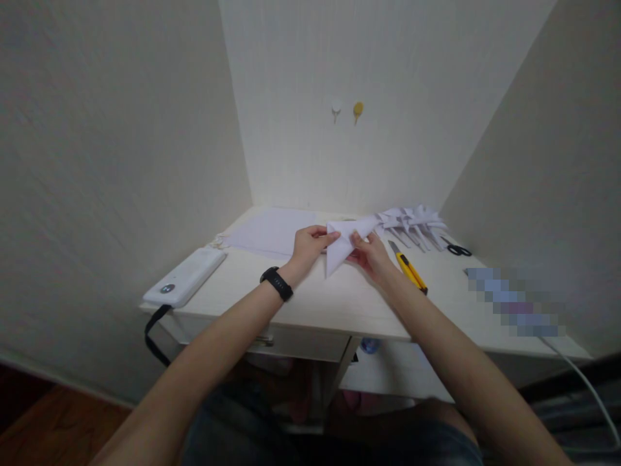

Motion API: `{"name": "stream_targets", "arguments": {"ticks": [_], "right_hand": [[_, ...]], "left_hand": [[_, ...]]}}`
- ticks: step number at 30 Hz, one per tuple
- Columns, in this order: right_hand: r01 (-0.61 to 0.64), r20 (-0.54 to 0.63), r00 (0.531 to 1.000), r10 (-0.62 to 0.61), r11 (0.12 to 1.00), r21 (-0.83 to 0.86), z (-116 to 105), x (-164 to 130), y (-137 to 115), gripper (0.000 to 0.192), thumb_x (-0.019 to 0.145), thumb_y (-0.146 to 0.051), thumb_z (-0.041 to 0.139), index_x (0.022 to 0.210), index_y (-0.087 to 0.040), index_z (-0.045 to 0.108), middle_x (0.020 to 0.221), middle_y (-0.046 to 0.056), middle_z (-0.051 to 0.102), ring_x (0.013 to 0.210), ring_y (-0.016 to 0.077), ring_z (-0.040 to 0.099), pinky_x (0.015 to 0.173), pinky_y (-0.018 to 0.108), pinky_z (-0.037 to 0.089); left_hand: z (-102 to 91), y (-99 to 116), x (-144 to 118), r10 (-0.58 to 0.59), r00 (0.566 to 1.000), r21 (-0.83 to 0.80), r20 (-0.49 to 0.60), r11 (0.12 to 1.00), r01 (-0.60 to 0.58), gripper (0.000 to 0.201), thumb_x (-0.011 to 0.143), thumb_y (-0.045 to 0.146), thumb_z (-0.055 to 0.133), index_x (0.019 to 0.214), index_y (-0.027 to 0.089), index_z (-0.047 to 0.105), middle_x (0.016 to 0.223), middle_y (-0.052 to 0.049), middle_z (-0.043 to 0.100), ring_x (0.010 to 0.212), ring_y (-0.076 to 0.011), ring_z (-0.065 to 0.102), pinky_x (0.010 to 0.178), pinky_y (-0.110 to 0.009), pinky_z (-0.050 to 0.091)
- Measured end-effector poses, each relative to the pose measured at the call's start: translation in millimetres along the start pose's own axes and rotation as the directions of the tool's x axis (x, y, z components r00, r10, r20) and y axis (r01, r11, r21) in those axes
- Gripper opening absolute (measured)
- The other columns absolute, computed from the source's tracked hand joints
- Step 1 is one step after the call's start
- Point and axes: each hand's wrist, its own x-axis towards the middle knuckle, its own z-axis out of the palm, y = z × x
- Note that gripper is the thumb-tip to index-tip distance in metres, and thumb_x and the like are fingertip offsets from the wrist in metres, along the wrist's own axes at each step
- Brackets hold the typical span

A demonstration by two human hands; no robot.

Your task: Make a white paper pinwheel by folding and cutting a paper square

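Observation:
Both of my hands hold a folded sheet of white paper [343, 244] above the desk, its pointed corner hanging down. My left hand [313, 244], with a black watch on the wrist, pinches the paper's left edge between thumb and fingers. On the other side, my right hand [369, 254] has its thumb on the front of the paper and its fingers behind it. Just beyond the paper, at the back right, lies a cluster of folded white paper pieces [412, 223]. A yellow utility knife [410, 268] rests beside my right forearm.
Flat white paper sheets [272, 230] lie at the back left of the desk [310, 310]. A white device with a black strap [187, 278] is at the left edge. Black scissors [458, 250] and a blurred-out object [509, 301] with a white cable are on the right. Walls enclose three sides.

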Motion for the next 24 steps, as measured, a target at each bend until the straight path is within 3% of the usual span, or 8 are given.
{"name": "stream_targets", "arguments": {"ticks": [5, 9, 12, 16, 20, 24], "right_hand": [[0.095, -0.131, 0.986, -0.102, 0.994, -0.061, -1, 2, -5, 0.051, 0.058, -0.026, 0.089, 0.094, -0.025, 0.054, 0.093, 0.0, 0.073, 0.077, 0.0164, 0.068, 0.067, 0.029, 0.06], [0.107, -0.164, 0.978, -0.127, 0.987, -0.124, -6, 3, -10, 0.053, 0.058, -0.028, 0.089, 0.096, -0.026, 0.052, 0.088, -0.001, 0.073, 0.073, 0.0162, 0.068, 0.063, 0.028, 0.058], [0.109, -0.137, 0.981, -0.136, 0.976, -0.187, -6, 4, -11, 0.054, 0.058, -0.031, 0.089, 0.098, -0.026, 0.053, 0.086, -0.001, 0.073, 0.071, 0.0169, 0.068, 0.061, 0.027, 0.057], [0.118, -0.095, 0.985, -0.147, 0.959, -0.259, -4, 12, -17, 0.047, 0.062, -0.036, 0.087, 0.097, -0.025, 0.059, 0.081, 0.0, 0.072, 0.065, 0.0162, 0.066, 0.056, 0.026, 0.053], [0.122, -0.066, 0.987, -0.147, 0.951, -0.282, -1, 29, -37, 0.031, 0.063, -0.038, 0.086, 0.079, -0.018, 0.067, 0.072, 0.002, 0.071, 0.061, 0.0152, 0.062, 0.053, 0.024, 0.049], [0.05, 0.029, 0.999, -0.043, 0.945, -0.323, 0, 41, -53, 0.027, 0.059, -0.033, 0.088, 0.068, -0.014, 0.07, 0.066, 0.003, 0.07, 0.057, 0.0148, 0.061, 0.05, 0.024, 0.046]], "left_hand": [[6.8, 0, -3, -0.009, 0.999, -0.056, 0.033, 0.998, 0.011, 0.038, 0.062, 0.038, 0.086, 0.08, 0.015, 0.062, 0.079, -0.005, 0.071, 0.074, -0.0166, 0.067, 0.069, -0.031, 0.057], [7.2, 9, -4, -0.019, 1.0, -0.09, 0.002, 0.996, 0.019, 0.045, 0.065, 0.034, 0.085, 0.099, 0.017, 0.062, 0.079, -0.003, 0.072, 0.074, -0.0175, 0.069, 0.067, -0.031, 0.059], [5.7, 12, -4, -0.022, 1.0, -0.074, -0.011, 0.997, 0.021, 0.048, 0.067, 0.033, 0.085, 0.107, 0.016, 0.066, 0.084, -0.005, 0.074, 0.08, -0.0191, 0.07, 0.07, -0.032, 0.06], [4.7, 10, -3, -0.038, 0.999, -0.097, -0.015, 0.995, 0.037, 0.037, 0.064, 0.035, 0.086, 0.091, 0.012, 0.073, 0.09, -0.01, 0.075, 0.083, -0.0203, 0.071, 0.076, -0.035, 0.06], [5.0, 10, -4, -0.098, 0.995, -0.133, 0.027, 0.986, 0.1, 0.033, 0.063, 0.033, 0.088, 0.085, 0.012, 0.076, 0.085, -0.01, 0.076, 0.075, -0.0181, 0.071, 0.078, -0.037, 0.06], [3.7, 15, -5, -0.115, 0.992, -0.019, 0.048, 0.993, 0.116, 0.029, 0.065, 0.031, 0.086, 0.086, 0.013, 0.078, 0.079, -0.009, 0.076, 0.067, -0.0172, 0.069, 0.074, -0.036, 0.06]]}}
